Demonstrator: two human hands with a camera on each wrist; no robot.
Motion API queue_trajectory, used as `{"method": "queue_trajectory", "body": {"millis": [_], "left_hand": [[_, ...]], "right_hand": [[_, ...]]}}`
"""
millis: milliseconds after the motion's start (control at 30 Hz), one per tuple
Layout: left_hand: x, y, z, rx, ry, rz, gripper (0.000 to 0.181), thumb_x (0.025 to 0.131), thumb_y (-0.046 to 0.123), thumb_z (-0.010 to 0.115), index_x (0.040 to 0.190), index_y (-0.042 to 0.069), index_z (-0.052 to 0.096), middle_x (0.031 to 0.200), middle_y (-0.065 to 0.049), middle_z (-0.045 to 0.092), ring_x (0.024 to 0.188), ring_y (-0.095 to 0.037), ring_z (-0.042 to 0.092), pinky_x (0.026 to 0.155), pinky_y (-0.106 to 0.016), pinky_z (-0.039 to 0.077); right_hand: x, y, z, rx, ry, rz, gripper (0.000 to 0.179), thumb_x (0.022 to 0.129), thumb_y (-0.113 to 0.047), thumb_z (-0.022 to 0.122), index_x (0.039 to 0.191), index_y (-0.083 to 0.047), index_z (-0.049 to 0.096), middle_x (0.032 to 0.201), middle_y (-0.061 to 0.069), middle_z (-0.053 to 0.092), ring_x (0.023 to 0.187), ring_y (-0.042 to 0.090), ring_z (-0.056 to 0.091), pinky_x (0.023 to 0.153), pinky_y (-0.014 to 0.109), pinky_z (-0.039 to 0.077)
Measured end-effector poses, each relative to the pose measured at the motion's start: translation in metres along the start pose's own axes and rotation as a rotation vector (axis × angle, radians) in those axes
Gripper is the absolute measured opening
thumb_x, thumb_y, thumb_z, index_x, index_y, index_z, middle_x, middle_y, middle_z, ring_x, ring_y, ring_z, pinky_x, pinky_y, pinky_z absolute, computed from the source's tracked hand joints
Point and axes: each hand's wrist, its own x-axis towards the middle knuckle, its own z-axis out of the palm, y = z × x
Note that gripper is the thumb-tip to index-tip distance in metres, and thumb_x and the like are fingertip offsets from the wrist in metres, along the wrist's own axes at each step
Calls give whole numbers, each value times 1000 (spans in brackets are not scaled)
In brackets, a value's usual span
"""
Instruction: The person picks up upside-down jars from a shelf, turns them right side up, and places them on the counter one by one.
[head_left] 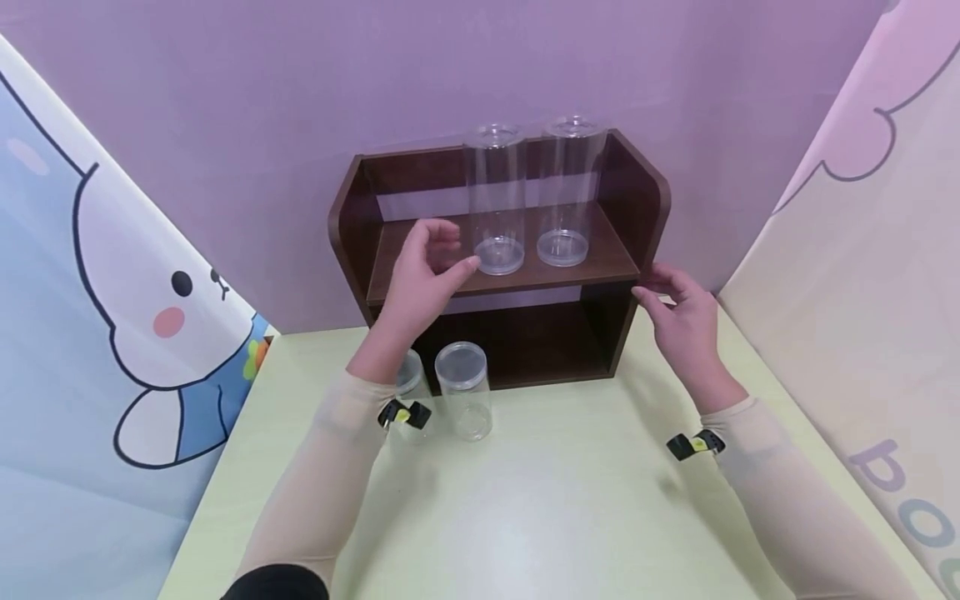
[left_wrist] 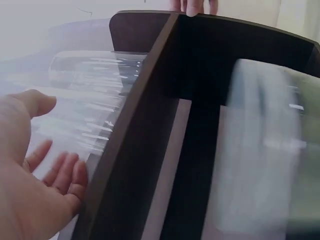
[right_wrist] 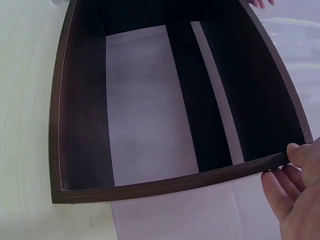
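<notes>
A small dark brown two-tier shelf (head_left: 637, 196) stands on the table. On its upper tier are two tall clear plastic jars, a left jar (head_left: 497, 196) and a right jar (head_left: 573, 187), side by side. My left hand (head_left: 423, 283) is just left of the left jar, thumb and fingers apart, nothing held; the left wrist view shows the palm facing the clear plastic. My right hand (head_left: 686, 321) grips the front edge of the shelf's right side, at the level of the middle board. In the right wrist view the thumb (right_wrist: 297, 154) lies on the edge, with fingers around the outer face.
Two shorter clear jars with lids stand in front of the shelf's lower left: a fully visible jar (head_left: 462, 396) and a jar (head_left: 411, 375) partly behind my left wrist. A purple backdrop (head_left: 300, 92) rises behind, with printed cloth panels (head_left: 150, 350) at both sides.
</notes>
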Motion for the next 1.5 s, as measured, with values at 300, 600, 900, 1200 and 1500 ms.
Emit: {"method": "queue_trajectory", "body": {"millis": [300,600,900,1200,1500], "left_hand": [[29,10,18,-30,14,-109,80,96,24,89,159,12,41,156,-10,51,143,-20,53,119,-36,49],[39,6,28,-15,-23,-143,89,94,26,91,164,20,37,161,-7,47,148,-21,50,121,-36,47],[43,6,33,18,-61,-166,89,95,28,90,165,18,36,160,-8,48,147,-26,51,121,-39,47],[44,11,37,8,-55,-185,89,96,24,89,166,15,35,155,-6,54,149,-28,54,117,-40,52],[35,13,33,0,-51,-151,86,95,27,90,164,21,38,154,-3,56,142,-20,58,110,-37,57]], "right_hand": [[-1,-2,2,-24,0,-7,30,100,5,77,130,7,73,118,28,77,97,-6,68,88,9,55],[-1,1,1,-29,3,-7,29,100,4,78,129,6,74,118,26,78,98,-6,69,88,9,55],[-3,-2,-1,2,-8,-9,30,100,0,81,129,3,75,118,23,79,98,-5,70,88,10,56],[-2,-3,-1,3,-8,-19,29,99,1,81,128,3,76,118,23,79,98,-5,70,88,10,56],[-2,0,0,-31,0,-17,30,100,3,80,129,5,75,118,24,79,97,-8,68,88,8,55]]}}
